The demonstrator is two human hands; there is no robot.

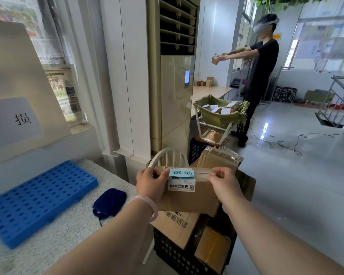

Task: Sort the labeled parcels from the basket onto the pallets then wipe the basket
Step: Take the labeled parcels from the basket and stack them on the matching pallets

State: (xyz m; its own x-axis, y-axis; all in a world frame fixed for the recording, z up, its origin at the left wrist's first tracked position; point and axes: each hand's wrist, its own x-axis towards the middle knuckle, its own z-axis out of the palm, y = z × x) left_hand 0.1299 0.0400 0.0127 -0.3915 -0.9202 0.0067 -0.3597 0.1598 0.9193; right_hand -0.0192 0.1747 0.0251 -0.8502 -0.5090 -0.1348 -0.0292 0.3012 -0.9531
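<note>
Both hands hold one cardboard parcel (191,199) in the air above the black basket (173,253). The left hand (150,183) grips its left top corner, fingers curled over the edge, and the right hand (224,182) pinches the right top corner. A blue handwritten label (181,173) sits on the parcel's top edge between the hands. More boxes (175,225) lie in the basket under it. On the speckled desk (68,235) to the left lies a blue pallet (38,197), with a dark blue cloth (109,202) near its right end. A sign (22,119) leans behind the pallet. Farther back another person (264,62) holds out a small box.
</note>
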